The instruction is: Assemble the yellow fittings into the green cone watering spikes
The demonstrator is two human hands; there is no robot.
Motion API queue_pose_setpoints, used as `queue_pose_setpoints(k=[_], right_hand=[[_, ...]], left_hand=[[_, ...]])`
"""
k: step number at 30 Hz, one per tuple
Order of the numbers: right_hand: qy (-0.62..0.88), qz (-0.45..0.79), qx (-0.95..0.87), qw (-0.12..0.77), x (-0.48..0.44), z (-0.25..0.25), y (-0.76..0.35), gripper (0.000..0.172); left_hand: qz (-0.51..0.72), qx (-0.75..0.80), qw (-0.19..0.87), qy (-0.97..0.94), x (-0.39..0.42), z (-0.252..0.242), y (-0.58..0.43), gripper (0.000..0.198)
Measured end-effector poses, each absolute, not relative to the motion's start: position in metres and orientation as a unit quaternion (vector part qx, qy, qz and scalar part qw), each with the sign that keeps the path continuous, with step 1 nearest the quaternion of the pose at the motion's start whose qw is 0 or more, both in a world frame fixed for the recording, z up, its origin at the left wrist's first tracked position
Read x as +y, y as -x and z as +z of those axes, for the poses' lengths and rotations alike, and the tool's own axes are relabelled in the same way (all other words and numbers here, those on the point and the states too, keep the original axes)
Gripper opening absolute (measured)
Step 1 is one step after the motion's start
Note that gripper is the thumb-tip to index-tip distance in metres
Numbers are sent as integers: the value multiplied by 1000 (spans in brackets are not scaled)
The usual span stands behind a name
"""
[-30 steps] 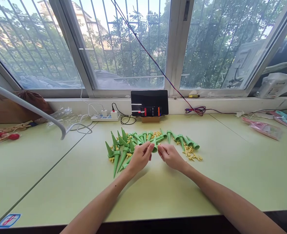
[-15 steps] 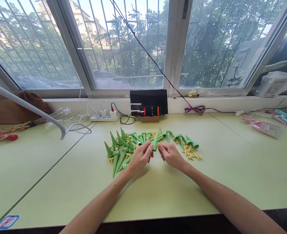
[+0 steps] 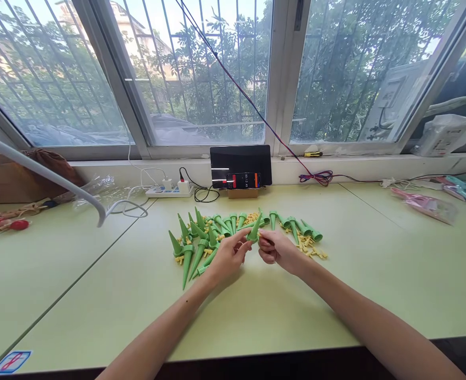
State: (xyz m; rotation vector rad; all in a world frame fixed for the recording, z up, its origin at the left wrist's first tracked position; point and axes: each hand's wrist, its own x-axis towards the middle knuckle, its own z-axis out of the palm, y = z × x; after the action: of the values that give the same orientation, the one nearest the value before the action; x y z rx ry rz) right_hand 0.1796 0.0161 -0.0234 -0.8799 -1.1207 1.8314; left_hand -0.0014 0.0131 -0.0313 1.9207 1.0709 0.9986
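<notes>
Between thumb and fingers, my left hand [image 3: 231, 253] grips a green plastic watering spike [image 3: 255, 230], its point up and leaning right. At the spike's lower right side my right hand [image 3: 276, 248] is closed in a pinch on a small yellow valve [image 3: 260, 235], mostly hidden by the fingers. More green spikes [image 3: 200, 252] lie and stand in a heap left of and behind my hands. To the right, beyond my right hand, several spikes [image 3: 292, 227] lie near loose yellow T-shaped valves [image 3: 311, 249].
A phone [image 3: 244, 180] showing a timer leans on a black tablet [image 3: 241, 155] at the back of the table [image 3: 280, 316]. Left of it is a power strip [image 3: 169, 193] with cables. A pink plastic packet [image 3: 423, 205] lies on the right. A white curved tube [image 3: 43, 171] crosses the left side.
The spike has been turned in my left hand, and its tip now leans further right. My right hand has shifted slightly, its fingers curled more tightly by the spike's side.
</notes>
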Motion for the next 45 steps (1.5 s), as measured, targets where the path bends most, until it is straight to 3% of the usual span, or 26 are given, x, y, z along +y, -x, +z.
queue_pose_setpoints(k=[12,21,27,30,38,45], right_hand=[[367,686,-491,392,15,-31,-175,44],[422,529,-634,374,13,-33,-173,45],[413,309,-765,386,11,-34,-174,45],[406,274,-782,386,9,-35,-174,42],[401,304,-764,403,7,-28,-174,42],[373,541,-640,398,10,-26,-174,46]], left_hand=[[393,415,352,-741,11,-27,0,34],[390,420,397,-717,11,-22,0,41],[363,445,480,-663,10,-19,2,45],[354,444,518,-640,11,-18,3,44],[379,422,468,-678,12,-21,3,45],[411,414,393,-711,8,-20,2,43]])
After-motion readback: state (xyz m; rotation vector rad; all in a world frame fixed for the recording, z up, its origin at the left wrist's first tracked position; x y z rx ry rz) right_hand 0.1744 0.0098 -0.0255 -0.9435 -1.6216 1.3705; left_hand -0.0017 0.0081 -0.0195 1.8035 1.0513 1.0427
